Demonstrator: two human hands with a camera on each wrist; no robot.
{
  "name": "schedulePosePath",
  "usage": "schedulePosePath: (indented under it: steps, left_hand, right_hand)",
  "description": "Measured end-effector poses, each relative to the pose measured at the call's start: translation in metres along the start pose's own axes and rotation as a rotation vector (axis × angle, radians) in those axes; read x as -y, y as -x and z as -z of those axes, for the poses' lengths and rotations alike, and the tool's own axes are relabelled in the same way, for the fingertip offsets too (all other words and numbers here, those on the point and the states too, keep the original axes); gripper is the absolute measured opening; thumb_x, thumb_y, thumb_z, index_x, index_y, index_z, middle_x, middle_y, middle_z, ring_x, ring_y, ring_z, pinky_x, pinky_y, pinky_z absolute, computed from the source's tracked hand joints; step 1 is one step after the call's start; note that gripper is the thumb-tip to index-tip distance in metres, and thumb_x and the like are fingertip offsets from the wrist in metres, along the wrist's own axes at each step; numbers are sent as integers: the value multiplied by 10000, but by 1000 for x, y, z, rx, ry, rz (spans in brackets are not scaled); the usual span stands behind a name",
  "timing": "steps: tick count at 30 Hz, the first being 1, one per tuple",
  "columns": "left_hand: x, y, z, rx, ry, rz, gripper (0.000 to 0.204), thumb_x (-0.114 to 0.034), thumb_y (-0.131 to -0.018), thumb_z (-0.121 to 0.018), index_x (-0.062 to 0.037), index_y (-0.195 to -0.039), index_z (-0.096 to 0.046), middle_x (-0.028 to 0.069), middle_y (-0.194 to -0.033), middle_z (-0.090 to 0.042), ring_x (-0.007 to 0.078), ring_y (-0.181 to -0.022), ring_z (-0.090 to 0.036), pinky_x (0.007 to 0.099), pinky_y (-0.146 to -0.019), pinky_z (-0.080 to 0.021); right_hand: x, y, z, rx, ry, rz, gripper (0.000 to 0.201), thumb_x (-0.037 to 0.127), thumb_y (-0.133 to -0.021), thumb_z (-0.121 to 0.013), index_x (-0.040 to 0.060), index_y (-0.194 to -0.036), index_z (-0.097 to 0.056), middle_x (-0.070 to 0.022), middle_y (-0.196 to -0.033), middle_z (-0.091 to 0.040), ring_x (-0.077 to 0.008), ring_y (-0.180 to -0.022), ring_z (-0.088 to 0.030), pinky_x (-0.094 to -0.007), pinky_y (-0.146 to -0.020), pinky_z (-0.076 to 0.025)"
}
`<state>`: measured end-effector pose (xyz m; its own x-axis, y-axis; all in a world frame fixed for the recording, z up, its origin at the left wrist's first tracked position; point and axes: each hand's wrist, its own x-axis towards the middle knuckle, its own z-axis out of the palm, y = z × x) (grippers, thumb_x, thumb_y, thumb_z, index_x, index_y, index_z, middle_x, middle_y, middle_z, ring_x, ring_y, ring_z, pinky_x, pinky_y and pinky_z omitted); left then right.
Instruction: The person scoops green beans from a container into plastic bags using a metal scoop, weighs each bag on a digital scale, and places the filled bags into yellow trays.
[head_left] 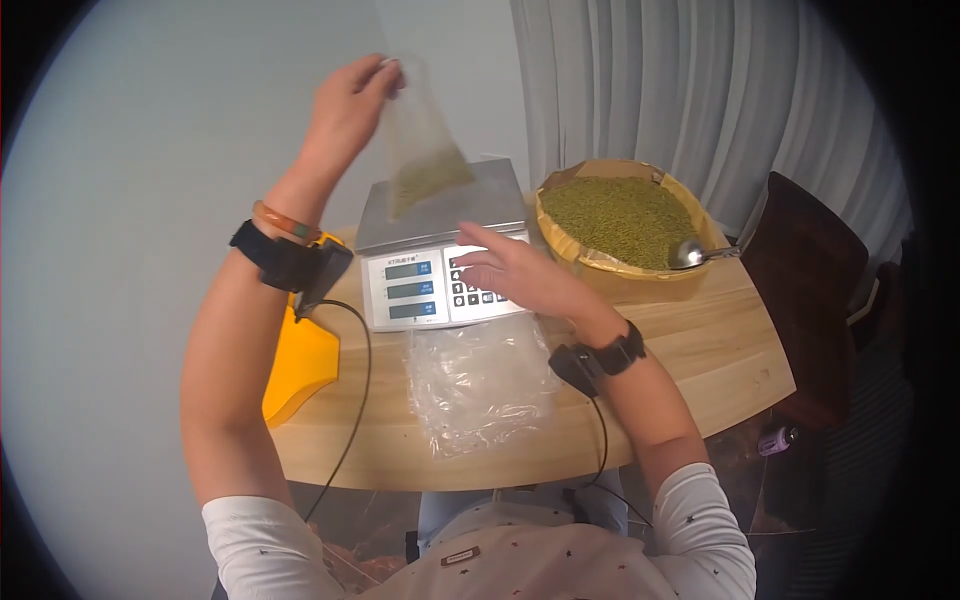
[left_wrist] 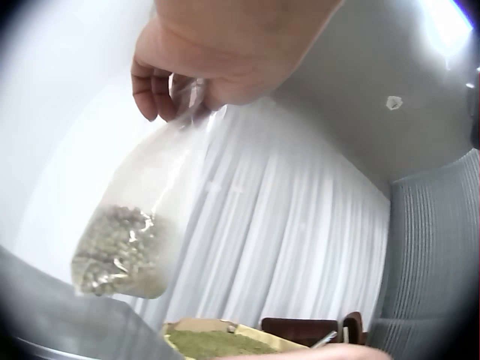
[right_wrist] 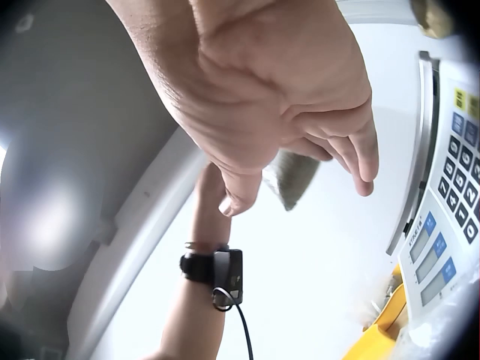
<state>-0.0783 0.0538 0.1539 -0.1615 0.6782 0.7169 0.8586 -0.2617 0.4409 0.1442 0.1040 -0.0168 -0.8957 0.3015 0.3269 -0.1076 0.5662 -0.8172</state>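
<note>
The left hand (head_left: 352, 105) pinches the top of a clear plastic bag (head_left: 432, 165), held up over the steel pan of a scale (head_left: 375, 222). Green granules fill the bag's lower part; in the left wrist view the bag (left_wrist: 127, 247) hangs below the left hand (left_wrist: 225, 52). Over the scale's keypad is the right hand (head_left: 525, 275), its fingers extended and holding nothing. The right wrist view shows the right hand (right_wrist: 262, 97) with fingers loosely bent, part of the bag (right_wrist: 294, 180) visible behind it.
A yellow-lined box of green granules (head_left: 620, 215) stands right of the scale, with a metal scoop (head_left: 688, 254) in it. Flat clear bags (head_left: 480, 385) lie before the scale. A yellow object (head_left: 305, 365) is at the left; a dark chair (head_left: 800, 270) stands at the right.
</note>
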Motion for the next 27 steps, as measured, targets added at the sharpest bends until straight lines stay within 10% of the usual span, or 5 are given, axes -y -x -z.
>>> schedulePosePath:
  steps: [6, 10, 13, 27]
  left_hand:
    - [-52, -14, -62, 85, 130, -191, 340, -326, -1028, -532, -39, -917, -677, 1, -832, -652, 107, -832, -575, 250, -771, -439]
    - [-86, -13, -69, 170, 61, -30, 333, -325, -963, -560, -24, -901, -691, 46, -795, -653, 127, -816, -573, 264, -770, -431]
    - [-83, -18, -87, 294, 24, 70, 337, -337, -911, -573, -23, -915, -696, 57, -813, -664, 132, -812, -558, 265, -765, -422]
    - [-54, -13, -230, 461, 759, 332, 223, -251, -1010, -603, -48, -954, -678, 16, -838, -693, 84, -730, -596, 260, -718, -498]
  right_hand:
    - [-20, -11, 26, -88, -1290, 292, 686, 293, -948, -693, -38, -1440, -349, -246, -1444, -439, -432, -1224, -576, -480, -1017, -538]
    - [-12, 14, 69, -326, -1082, 276, 628, 270, -948, -696, -31, -1418, -406, -230, -1353, -556, -325, -1063, -666, -399, -898, -582]
    - [-17, 39, 106, -553, -660, 75, 225, 106, -923, -709, -20, -1101, -654, -93, -898, -698, -126, -667, -631, -239, -579, -510]
    - [-28, 125, 178, -728, -109, -360, 265, 112, -847, -768, -1, -1045, -633, -8, -750, -602, -80, -495, -515, -237, -415, -379]
